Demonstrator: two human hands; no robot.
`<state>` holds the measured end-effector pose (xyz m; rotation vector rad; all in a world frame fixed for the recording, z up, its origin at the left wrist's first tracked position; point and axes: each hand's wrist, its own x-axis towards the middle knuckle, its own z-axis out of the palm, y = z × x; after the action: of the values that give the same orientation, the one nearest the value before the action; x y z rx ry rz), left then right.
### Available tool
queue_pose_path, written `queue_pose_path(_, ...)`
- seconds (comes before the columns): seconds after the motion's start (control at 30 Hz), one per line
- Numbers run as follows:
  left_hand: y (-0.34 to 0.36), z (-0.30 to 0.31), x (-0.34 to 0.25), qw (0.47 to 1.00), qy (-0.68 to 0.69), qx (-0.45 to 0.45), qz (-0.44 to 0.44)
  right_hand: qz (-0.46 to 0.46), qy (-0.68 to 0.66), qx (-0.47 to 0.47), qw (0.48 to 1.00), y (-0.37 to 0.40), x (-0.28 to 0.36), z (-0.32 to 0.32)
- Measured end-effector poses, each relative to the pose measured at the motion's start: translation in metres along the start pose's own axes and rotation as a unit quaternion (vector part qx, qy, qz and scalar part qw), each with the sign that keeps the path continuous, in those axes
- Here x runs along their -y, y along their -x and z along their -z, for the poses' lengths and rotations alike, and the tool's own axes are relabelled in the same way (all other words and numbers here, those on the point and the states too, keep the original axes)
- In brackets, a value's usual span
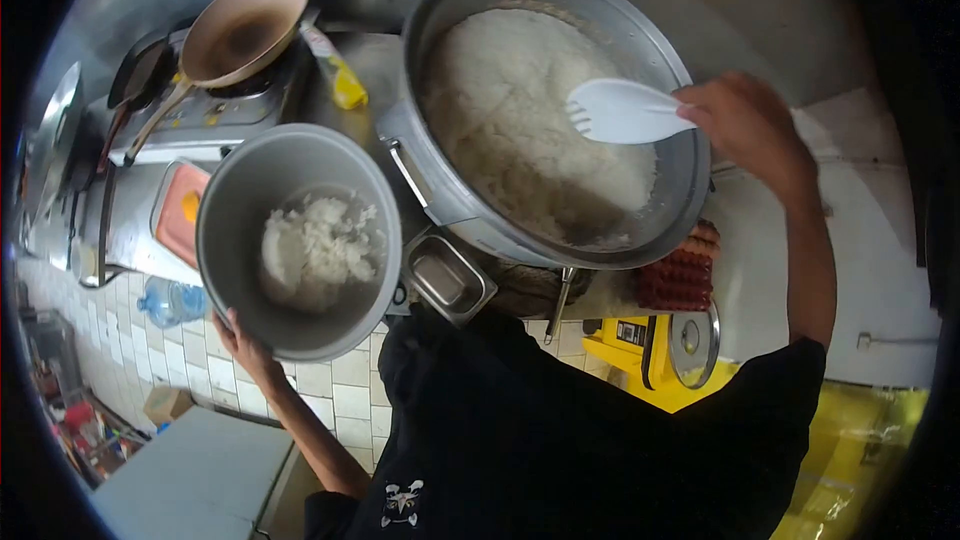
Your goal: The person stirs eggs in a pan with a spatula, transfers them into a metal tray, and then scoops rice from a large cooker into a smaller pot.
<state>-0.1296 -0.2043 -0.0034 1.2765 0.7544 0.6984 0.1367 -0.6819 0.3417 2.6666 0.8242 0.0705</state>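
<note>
My right hand (745, 130) grips the handle of a white slotted rice paddle (625, 112). The paddle's toothed end hangs over cooked white rice (510, 80) in a large metal pot (428, 165). Part of this rice looks scooped away toward the near side. With my left hand (245, 345) I hold a smaller grey metal pot (230, 195) by its lower left side, tilted toward me; some fingers are hidden behind it. A mound of white rice (335, 245) lies at its bottom.
A tan frying pan (250, 25) sits on the stove at the back left, beside a yellow-and-white packet (345, 85). Between the pots is a small steel tray (450, 280). Red egg trays (675, 275) and a round lid (693, 340) are at right. A water bottle (172, 302) is below left.
</note>
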Motion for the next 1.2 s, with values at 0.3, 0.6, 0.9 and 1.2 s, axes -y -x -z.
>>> queue_pose_path(0.3, -0.001, 0.010, 0.010, 0.993, -0.111, -0.026, -0.043, 0.089, 0.163, 0.142, 0.972, -0.040, 0.006, -0.081)
queue_pose_path(0.6, -0.004, 0.000, 0.002, 0.994, -0.080, -0.068, 0.018, 0.230, -0.049, 0.220, 0.947, -0.111, -0.022, -0.147)
queue_pose_path(0.9, -0.007, 0.001, 0.000, 0.995, -0.087, -0.039, 0.010, 0.251, -0.155, 0.272, 0.916, -0.121, -0.010, -0.184)
queue_pose_path(1.2, 0.000, -0.006, -0.006, 0.993, -0.083, -0.077, 0.035, 0.212, -0.178, 0.286, 0.917, -0.074, -0.007, -0.154)
